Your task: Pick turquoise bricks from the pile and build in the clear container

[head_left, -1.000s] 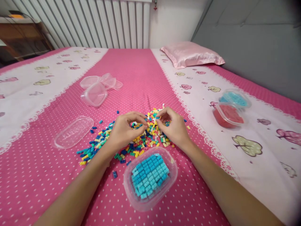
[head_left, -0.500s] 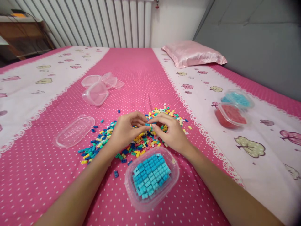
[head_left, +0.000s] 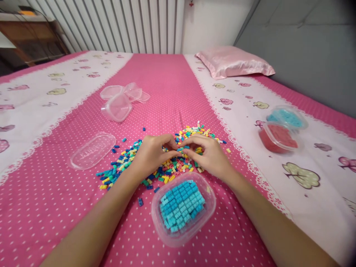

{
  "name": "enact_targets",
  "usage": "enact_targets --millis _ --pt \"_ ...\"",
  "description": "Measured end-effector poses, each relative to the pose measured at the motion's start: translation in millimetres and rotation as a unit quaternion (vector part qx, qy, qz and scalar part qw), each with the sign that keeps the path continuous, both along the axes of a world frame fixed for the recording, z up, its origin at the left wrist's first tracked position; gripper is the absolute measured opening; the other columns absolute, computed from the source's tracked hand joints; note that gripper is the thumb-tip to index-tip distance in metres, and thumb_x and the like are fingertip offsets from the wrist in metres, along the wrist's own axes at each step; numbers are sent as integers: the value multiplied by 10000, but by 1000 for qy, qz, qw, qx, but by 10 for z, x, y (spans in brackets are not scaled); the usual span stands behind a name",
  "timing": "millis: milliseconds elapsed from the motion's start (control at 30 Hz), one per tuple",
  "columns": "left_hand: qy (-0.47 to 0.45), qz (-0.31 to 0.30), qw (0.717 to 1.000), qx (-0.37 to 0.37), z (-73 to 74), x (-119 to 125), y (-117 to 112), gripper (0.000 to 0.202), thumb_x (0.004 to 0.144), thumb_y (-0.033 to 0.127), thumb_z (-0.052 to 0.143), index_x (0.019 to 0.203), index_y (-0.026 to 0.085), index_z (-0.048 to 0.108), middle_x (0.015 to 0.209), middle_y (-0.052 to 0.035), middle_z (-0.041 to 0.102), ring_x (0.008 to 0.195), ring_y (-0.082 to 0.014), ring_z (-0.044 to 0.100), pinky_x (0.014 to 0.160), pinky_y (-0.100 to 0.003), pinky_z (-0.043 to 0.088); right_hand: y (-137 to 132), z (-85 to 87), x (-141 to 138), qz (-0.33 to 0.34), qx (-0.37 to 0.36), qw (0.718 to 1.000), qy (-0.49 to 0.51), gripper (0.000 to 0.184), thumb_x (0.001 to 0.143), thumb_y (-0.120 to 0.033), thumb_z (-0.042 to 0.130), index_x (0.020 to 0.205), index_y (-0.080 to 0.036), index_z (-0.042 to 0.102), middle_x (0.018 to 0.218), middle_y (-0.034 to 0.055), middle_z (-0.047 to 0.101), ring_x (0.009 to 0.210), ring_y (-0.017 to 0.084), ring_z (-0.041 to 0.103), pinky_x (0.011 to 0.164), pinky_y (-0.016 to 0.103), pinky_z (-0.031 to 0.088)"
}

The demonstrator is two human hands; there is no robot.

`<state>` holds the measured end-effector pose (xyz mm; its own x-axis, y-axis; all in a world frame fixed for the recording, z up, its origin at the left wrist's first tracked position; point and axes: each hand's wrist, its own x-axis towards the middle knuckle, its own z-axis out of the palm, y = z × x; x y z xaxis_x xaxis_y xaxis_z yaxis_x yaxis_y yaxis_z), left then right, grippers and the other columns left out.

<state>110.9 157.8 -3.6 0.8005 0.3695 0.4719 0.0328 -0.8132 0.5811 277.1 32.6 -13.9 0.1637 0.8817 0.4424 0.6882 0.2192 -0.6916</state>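
Note:
Over a pile of small multicoloured building bricks (head_left: 179,167), my left hand (head_left: 154,154) and my right hand (head_left: 207,152) meet almost fingertip to fingertip. Each is closed in a pinch, thumb against the bent fingers. A tiny blue-green building brick (head_left: 180,150) shows between the fingertips, mostly covered by them. Just in front of the hands sits a clear plastic tub (head_left: 183,240), its lid off. Inside it, blue and light-blue bricks (head_left: 182,205) are packed in neat rows.
A clear lid (head_left: 91,151) lies left of the pile. Farther back are clear empty containers and lids (head_left: 118,107). At right stand tubs of red bricks (head_left: 279,137) and blue bricks (head_left: 287,118). A pink pillow (head_left: 235,62) rests at the back of the polka-dot bedspread (head_left: 158,85).
The whole view has shifted slightly, so everything appears a little farther right. Both hands remain over the pile with fingertips together, and the small brick between them is less visible.

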Motion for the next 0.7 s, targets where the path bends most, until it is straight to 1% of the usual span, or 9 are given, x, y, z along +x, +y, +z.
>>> enact_targets --millis 167,267,333,400,467,500,567,600,700 --pt "13 -17 1000 11 -14 -4 -6 189 760 236 854 792 157 685 717 34 738 637 -96 683 610 -172 457 -22 6 -52 -2 -20 999 -35 89 879 -128 668 921 -175 730 855 31 705 691 137 610 663 284 466" --pt "20 -32 999 5 -16 -7 0 202 759 245 855 813 157 682 735 35 736 665 -95 688 637 -171 479 -39 40 -34 -3 -32 998 -49 81 873 -121 677 914 -173 725 836 22 695 695 136 606 667 280 461" --pt "10 -45 999 -18 -13 -11 17 233 763 291 854 845 160 680 764 32 739 683 -89 688 654 -166 499 -78 111 -5 -8 -38 998 -52 66 877 -130 689 914 -172 724 860 25 706 729 139 619 694 280 466" --pt "-11 -50 997 -50 -12 -16 43 255 780 339 840 869 160 681 776 24 739 687 -85 682 661 -166 512 -153 227 -2 -14 -41 998 -51 58 881 -139 697 917 -177 722 869 17 713 740 135 622 704 276 465" --pt "-32 -30 996 -75 -16 -22 71 259 807 366 817 878 157 682 765 14 735 680 -87 676 654 -175 510 -262 370 -60 -8 -48 997 -52 64 881 -144 701 914 -196 719 861 -9 714 720 120 617 695 263 461" --pt "-39 -16 996 -82 -21 -24 83 253 824 373 802 873 156 682 757 10 734 677 -89 675 648 -180 506 -324 438 -116 5 -54 997 -54 73 881 -148 702 914 -211 720 855 -26 715 707 110 618 689 254 461" --pt "-47 9 995 -90 -33 -26 100 240 851 374 777 865 156 678 746 4 735 672 -93 675 631 -186 497 -453 540 -273 52 -89 992 -68 88 900 -155 684 907 -239 710 905 -43 724 822 114 657 752 245 470" --pt "-51 15 994 -92 -39 -26 104 232 858 369 771 860 157 677 739 5 734 666 -93 673 619 -186 491 -512 564 -365 81 -110 988 -76 98 905 -151 677 891 -245 701 896 -49 719 836 117 660 753 246 469" --pt "-57 24 994 -91 -52 -22 106 195 864 335 763 848 163 673 715 15 724 641 -86 660 594 -181 476 -643 532 -625 132 -158 971 -122 108 864 -124 709 855 -227 678 886 -35 713 825 156 657 737 288 472"
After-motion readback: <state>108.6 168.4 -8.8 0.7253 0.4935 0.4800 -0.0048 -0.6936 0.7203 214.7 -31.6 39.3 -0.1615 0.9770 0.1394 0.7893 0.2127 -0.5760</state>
